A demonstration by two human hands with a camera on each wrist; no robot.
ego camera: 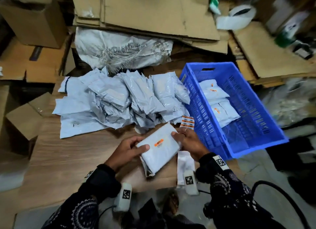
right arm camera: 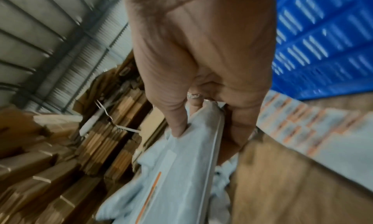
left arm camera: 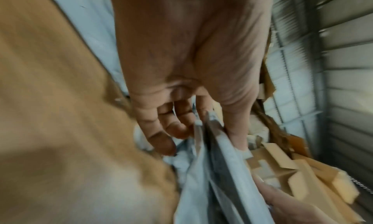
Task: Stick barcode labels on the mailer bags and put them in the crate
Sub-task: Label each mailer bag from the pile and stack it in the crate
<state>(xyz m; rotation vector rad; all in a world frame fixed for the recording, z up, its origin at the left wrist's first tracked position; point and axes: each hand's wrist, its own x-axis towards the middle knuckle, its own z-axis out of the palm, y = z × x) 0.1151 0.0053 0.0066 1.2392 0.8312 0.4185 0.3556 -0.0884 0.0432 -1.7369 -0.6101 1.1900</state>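
Hands hold one mailer bag (ego camera: 159, 151) between them above the near edge of the counter (ego camera: 68, 157). The left hand (ego camera: 127, 151) grips its left side, thumb curled on top and fingers beneath; the right hand (ego camera: 189, 143) pinches its far right corner, thumb on top. An orange barcode label (ego camera: 159, 142) is stuck on the bag's upper face. A sheet of orange labels (ego camera: 187, 122) lies on the counter just beyond the right hand, beside the blue crate (ego camera: 253, 126), which stands to the right and holds labelled bags (ego camera: 220, 107) at its far end. A heap of unlabelled mailer bags (ego camera: 119, 100) covers the far part of the counter. Flattened cardboard (ego camera: 145, 11) lies beyond.
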